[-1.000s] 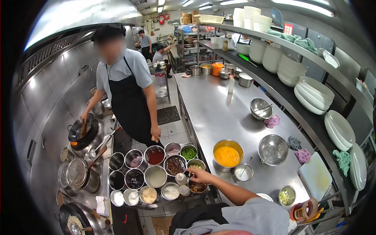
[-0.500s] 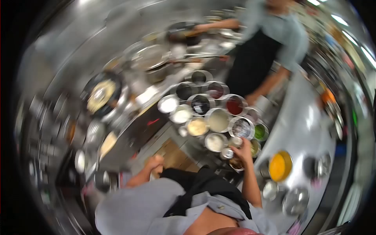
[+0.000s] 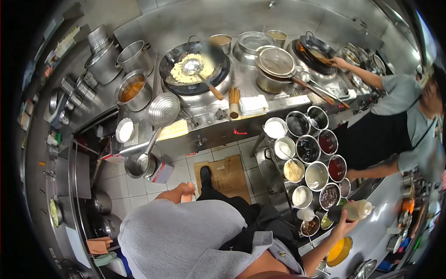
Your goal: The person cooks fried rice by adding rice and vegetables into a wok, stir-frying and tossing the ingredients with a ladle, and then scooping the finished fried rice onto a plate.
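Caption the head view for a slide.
The right hand holds a squeeze bottle near metal pots, while a ladle rests in a wok.

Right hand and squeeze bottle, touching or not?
Touching. The head view shows it: the right hand has its fingers against the side of the squeeze bottle, whose nozzle end sticks out past them.

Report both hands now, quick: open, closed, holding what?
Left hand: fingers look curled, no held object visible; open or closed cannot be told.
Right hand: closed around a squeeze bottle.
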`<state>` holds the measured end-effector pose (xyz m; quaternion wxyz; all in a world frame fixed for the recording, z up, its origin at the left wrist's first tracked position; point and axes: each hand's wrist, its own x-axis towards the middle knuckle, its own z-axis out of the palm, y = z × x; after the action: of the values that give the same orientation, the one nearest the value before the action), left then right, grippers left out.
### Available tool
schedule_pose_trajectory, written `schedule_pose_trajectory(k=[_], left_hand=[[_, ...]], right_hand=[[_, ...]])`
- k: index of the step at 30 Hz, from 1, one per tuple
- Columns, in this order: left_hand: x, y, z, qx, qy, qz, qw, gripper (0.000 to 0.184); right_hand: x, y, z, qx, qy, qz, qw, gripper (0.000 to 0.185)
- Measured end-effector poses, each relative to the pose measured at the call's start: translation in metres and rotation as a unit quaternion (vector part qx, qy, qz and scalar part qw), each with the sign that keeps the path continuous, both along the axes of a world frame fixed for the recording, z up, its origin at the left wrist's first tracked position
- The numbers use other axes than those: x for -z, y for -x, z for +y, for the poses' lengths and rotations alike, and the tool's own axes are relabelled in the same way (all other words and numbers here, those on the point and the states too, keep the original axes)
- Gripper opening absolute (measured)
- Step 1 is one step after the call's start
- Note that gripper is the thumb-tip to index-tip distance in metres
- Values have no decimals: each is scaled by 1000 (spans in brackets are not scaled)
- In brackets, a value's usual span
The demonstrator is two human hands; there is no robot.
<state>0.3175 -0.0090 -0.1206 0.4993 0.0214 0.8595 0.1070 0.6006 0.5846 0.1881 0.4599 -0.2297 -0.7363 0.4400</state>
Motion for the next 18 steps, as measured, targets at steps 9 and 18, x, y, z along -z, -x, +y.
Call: schedule_pose_trajectory(k=[9,18], left_hand=[[-119,225,64,-463,-742,-285,391,43],[-269,368,76,-429,-842,-282,163,63]], right_hand=[[21,171,-105,74,80,-35,993,70],[-16,344,-216,-146,54,-103,983,61]])
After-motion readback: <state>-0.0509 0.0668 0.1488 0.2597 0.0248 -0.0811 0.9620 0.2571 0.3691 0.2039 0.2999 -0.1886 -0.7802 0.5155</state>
